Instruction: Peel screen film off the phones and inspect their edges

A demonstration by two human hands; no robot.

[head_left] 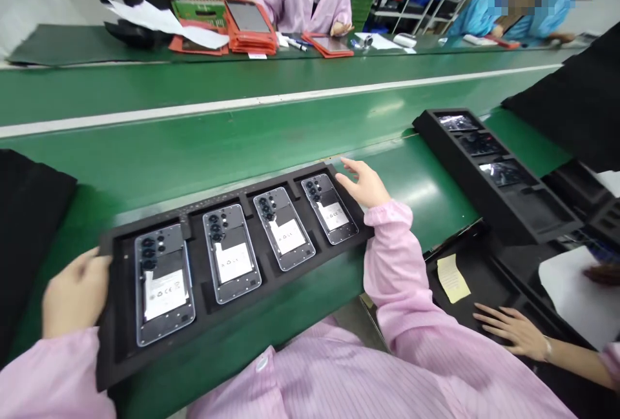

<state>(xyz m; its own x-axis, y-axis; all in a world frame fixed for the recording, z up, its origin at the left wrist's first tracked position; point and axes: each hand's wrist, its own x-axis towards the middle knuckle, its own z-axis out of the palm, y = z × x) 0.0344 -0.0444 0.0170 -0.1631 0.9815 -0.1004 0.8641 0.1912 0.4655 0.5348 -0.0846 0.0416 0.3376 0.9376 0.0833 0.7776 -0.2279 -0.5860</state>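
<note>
A long black foam tray lies on the green bench, holding several phones with their inner sides and white battery labels facing up. The leftmost phone is the nearest one, and the rightmost phone sits in the far compartment. My left hand grips the tray's left end, its fingers curled over the edge. At the tray's right end my right hand rests by the far corner with its fingers apart, holding nothing.
Another black tray with phones stands at the right. Beside it are a yellow note and another person's hand. Across the bench, a person in pink sits behind a stack of red trays. Black sheets hang at the left.
</note>
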